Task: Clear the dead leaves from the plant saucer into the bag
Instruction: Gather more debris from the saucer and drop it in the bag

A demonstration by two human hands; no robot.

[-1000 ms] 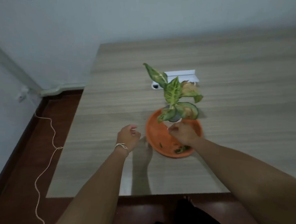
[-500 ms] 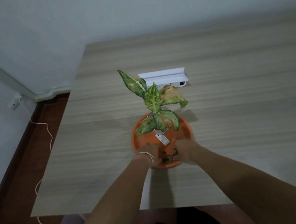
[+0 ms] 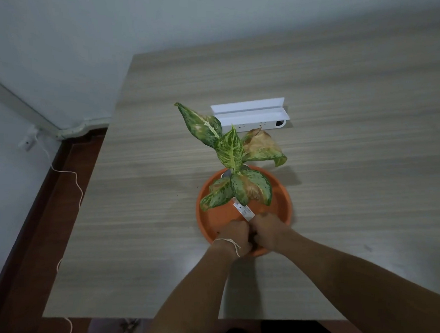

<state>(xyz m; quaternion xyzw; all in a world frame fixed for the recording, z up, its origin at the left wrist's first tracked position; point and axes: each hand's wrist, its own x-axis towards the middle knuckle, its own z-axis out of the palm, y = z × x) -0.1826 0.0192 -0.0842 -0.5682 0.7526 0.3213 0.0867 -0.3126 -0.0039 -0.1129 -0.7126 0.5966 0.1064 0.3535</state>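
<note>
Head view shows your two hands pressed together over the near side of the saucer. Your left hand has its fingers curled in toward the right hand, whose fingers are bunched downward; a dark scrap shows in the gap between them, but you cannot tell from here whether either hand has closed on a leaf or on nothing. A thin string is tied around your left wrist.

Your hands hide the near part of the orange saucer floor, so any dead leaves there are covered; the bare floor to the left holds nothing but a dark speck near the rim. A white label slants down from the plant toward your knuckles. The plant stands at the far side of the saucer, its pot mostly hidden by spotted green leaves; two of them are browned, one drooping to the right.

The saucer sits on a wood-grain table. Just behind the plant lies a white power strip with its lid raised. To the left, past the table edge, a pale cord trails down to the dark floor.
</note>
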